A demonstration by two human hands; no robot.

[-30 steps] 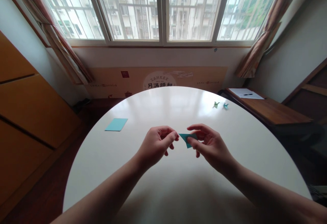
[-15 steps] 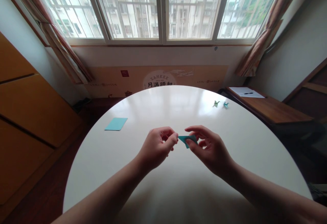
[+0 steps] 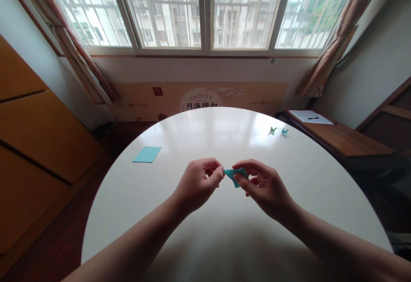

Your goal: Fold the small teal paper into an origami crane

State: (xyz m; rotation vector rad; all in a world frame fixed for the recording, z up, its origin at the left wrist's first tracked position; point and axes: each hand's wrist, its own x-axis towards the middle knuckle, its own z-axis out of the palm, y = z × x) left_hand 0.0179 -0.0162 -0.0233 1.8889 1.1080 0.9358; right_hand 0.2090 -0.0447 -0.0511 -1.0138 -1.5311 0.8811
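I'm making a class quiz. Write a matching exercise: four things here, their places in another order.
1. Flat turquoise paper square
2. Folded teal paper piece
3. Small green paper bird
4. Slim dark pen

A. On white paper sheet
B. Beside blue paper bird
C. Left part of white round table
D. Held by left hand and right hand

Pairs: 1C, 2D, 3B, 4A

Paper [image 3: 231, 173]: teal, folded small, pointed tip at left hand [image 3: 203, 180], wider part pinched by right hand [image 3: 261, 180], above table [image 3: 205, 134].
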